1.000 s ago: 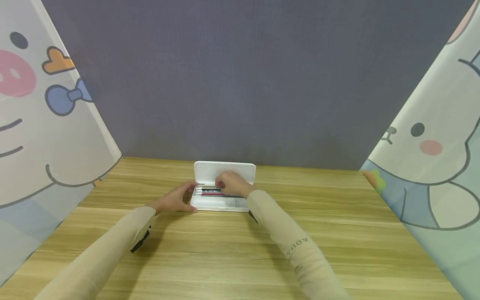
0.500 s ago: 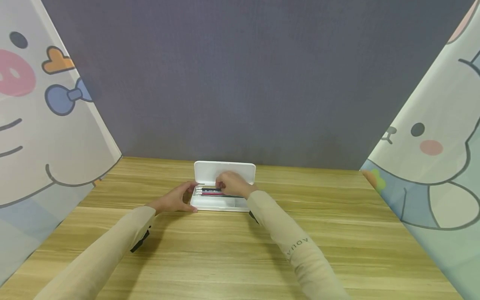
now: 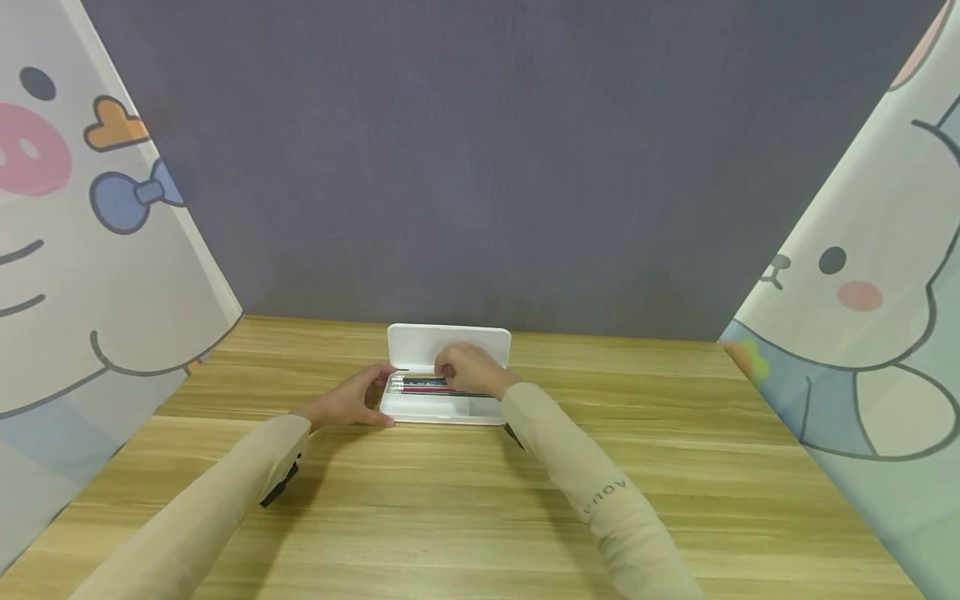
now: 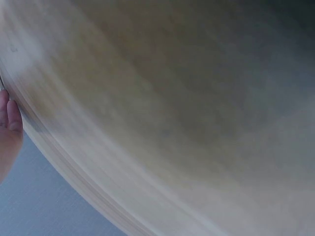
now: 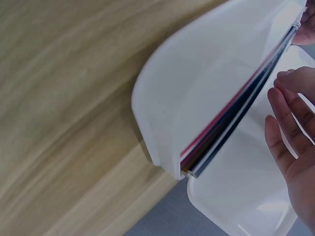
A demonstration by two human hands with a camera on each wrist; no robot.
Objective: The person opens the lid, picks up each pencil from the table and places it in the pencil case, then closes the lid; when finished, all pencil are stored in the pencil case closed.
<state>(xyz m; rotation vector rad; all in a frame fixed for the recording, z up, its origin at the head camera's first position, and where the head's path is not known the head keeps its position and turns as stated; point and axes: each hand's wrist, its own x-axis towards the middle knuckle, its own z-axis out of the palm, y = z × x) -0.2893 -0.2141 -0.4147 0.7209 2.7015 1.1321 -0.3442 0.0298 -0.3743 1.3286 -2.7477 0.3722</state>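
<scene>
A white pencil case [image 3: 427, 406] lies on the wooden table with its lid [image 3: 420, 343] raised behind it. Several pencils [image 3: 420, 389], some dark and one red, lie side by side along the back of the case, pale ends to the left. My left hand [image 3: 348, 400] grips the case's left end, thumb at the front corner and fingers at the back one. Over the pencils is my right hand [image 3: 474, 368]. In the right wrist view its thumb and forefinger tips [image 5: 281, 78] come together beside a dark pencil; whether they pinch it is not clear. The other fingers stay loose.
The wooden table [image 3: 420, 517] surrounds the case. A dark grey panel [image 3: 480, 167] rises along its back edge, and cartoon-printed sheets [image 3: 120, 292] flank both sides. In the left wrist view the tabletop is blurred.
My right hand and sleeve have shifted slightly to the right along the pencils. The left hand keeps its place at the case's end.
</scene>
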